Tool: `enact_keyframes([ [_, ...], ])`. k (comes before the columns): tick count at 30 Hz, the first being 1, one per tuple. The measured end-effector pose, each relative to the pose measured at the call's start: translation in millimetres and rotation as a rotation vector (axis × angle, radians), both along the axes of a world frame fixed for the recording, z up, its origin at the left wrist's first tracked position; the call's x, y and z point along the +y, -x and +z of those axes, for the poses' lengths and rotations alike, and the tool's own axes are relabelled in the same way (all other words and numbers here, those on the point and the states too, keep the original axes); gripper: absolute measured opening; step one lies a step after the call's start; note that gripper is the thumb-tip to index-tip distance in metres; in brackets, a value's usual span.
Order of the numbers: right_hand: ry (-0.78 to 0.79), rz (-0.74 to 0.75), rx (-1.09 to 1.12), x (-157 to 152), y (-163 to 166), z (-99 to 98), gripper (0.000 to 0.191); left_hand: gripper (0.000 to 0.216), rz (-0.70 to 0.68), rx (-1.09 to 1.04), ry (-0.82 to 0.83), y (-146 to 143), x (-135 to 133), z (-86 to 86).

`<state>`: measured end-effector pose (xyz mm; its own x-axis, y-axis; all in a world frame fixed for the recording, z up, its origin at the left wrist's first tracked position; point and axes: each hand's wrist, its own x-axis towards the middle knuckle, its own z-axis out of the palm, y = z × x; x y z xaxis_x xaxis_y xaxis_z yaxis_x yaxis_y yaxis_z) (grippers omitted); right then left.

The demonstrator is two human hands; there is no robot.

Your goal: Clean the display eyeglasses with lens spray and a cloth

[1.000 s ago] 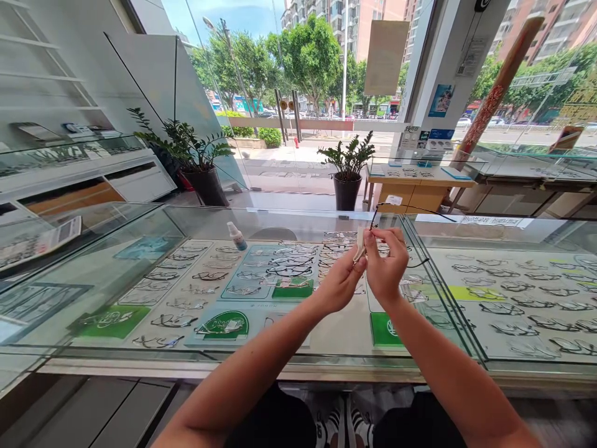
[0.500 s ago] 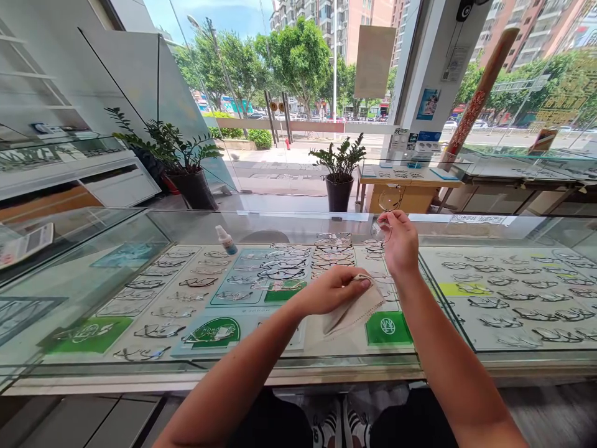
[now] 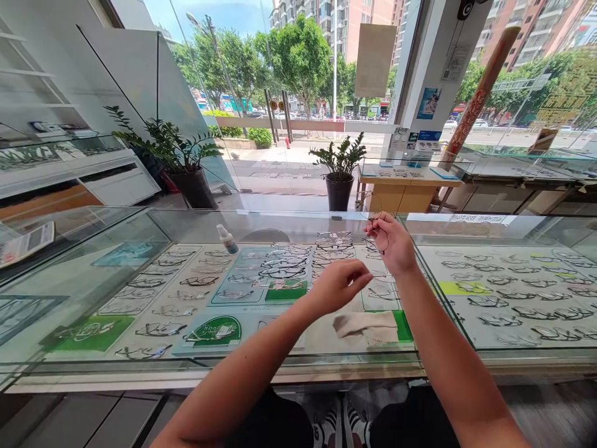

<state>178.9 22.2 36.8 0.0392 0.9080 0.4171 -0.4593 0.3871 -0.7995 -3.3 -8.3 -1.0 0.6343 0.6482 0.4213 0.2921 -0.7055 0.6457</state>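
Note:
My right hand (image 3: 390, 241) pinches a pair of thin-rimmed eyeglasses (image 3: 372, 206), held up over the far part of the glass counter. One round lens rises above the fingers and the other hangs below them. My left hand (image 3: 339, 285) holds nothing; its thumb and fingers are bent but apart, just left of and below the right hand. On the counter top, under the left hand, lies a beige cleaning cloth (image 3: 366, 326), loosely folded. It partly covers a green card (image 3: 403, 327).
Rows of spectacle frames (image 3: 285, 267) fill the glass display counter (image 3: 233, 368). A white spray bottle (image 3: 227, 239) stands on its glass at the back left. Past the counter are two potted plants (image 3: 339, 174) (image 3: 186, 168) and a small wooden table (image 3: 401, 196).
My left hand has let go of the cloth, which now lies on the counter. My right hand has moved slightly left with the eyeglasses, nearer the left hand.

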Motion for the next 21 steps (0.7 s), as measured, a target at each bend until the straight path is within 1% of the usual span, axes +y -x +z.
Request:
enact_keyframes([
  [2, 0.0, 0.042, -0.039, -1.4, -1.4, 0.4, 0.013, 0.027, 0.208, -0.167, -0.179, 8.7, 8.4, 5.4],
  [4, 0.009, 0.082, -0.103, -3.1, -3.9, 1.0, 0.011, 0.016, 0.367, -0.306, -0.374, 18.0, 16.8, 10.0],
  [5, 0.014, 0.105, -0.144, -4.0, -5.7, 1.5, 0.011, 0.023, 0.415, -0.345, -0.467, 22.3, 20.7, 11.8],
  [6, 0.018, 0.135, -0.192, -4.9, -8.0, 2.1, 0.011, 0.039, 0.439, -0.361, -0.55, 25.9, 24.3, 13.3],
  [8, 0.019, 0.215, -0.306, -6.3, -13.7, 3.6, 0.012, 0.071, 0.426, -0.344, -0.676, 31.2, 29.7, 15.0],
  [9, 0.016, 0.263, -0.367, -6.9, -17.0, 4.4, 0.012, 0.081, 0.402, -0.331, -0.711, 32.8, 31.4, 15.4],
  [11, 0.01, 0.359, -0.481, -7.7, -23.6, 5.9, 0.012, 0.093, 0.355, -0.313, -0.728, 34.0, 32.9, 15.6],
  [13, 0.002, 0.43, -0.566, -8.0, -29.1, 7.1, 0.013, 0.092, 0.327, -0.304, -0.703, 33.8, 32.5, 15.4],
  [15, -0.005, 0.47, -0.616, -8.1, -32.6, 7.8, 0.015, 0.085, 0.313, -0.291, -0.691, 33.0, 31.6, 15.2],
  [18, -0.005, 0.484, -0.645, -7.9, -34.6, 8.1, 0.015, 0.072, 0.297, -0.275, -0.718, 32.3, 31.2, 15.5],
  [21, 0.001, 0.491, -0.656, -8.7, -34.5, 9.2, 0.015, 0.064, 0.292, -0.27, -0.773, 32.3, 30.5, 17.3],
])
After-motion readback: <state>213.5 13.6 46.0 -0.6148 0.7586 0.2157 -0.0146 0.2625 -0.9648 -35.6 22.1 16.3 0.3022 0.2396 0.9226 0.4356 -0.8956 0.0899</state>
